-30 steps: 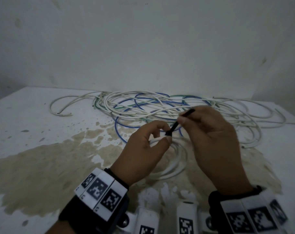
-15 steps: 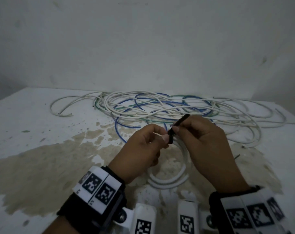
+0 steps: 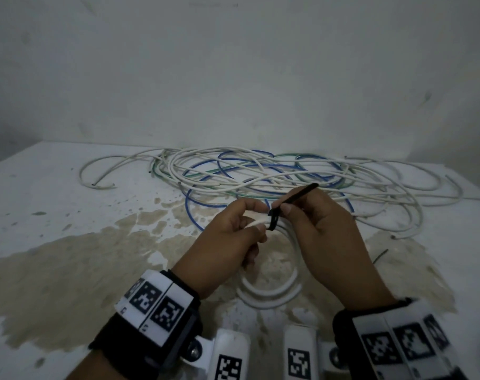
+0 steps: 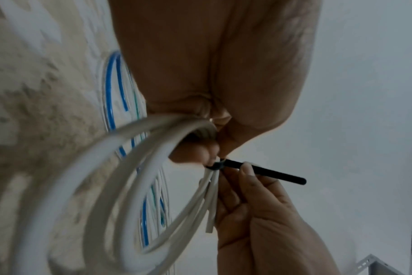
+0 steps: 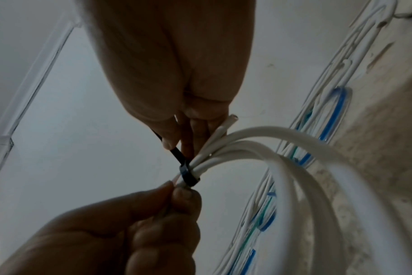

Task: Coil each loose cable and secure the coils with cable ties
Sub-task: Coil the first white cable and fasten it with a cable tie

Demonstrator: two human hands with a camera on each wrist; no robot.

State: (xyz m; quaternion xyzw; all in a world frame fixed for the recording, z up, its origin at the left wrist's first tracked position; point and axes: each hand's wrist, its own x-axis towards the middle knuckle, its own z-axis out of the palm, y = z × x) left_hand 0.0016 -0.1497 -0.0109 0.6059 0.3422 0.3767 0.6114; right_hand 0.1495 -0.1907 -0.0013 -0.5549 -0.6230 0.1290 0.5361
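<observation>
A white cable coil (image 3: 269, 293) hangs in front of me above the stained table, its loops gathered at the top. My left hand (image 3: 230, 239) pinches the gathered strands (image 5: 214, 160) just beside a black cable tie (image 3: 274, 218) looped round them. My right hand (image 3: 324, 229) pinches the tie's tail (image 4: 266, 172), which sticks out up and to the right. In the right wrist view the tie's loop (image 5: 188, 175) sits snug on the strands. A short cut end of white cable (image 4: 211, 219) pokes out past the tie.
A tangle of loose white, blue and green cables (image 3: 260, 176) lies spread across the far half of the white table (image 3: 55, 215). A brown stain (image 3: 68, 283) covers the near surface. A thin dark piece (image 3: 380, 255) lies on the table to the right of my right hand.
Both hands and the coil have come down and nearer to me. The tie's loop has drawn tighter round the strands, and the tail stands out longer from my right fingers.
</observation>
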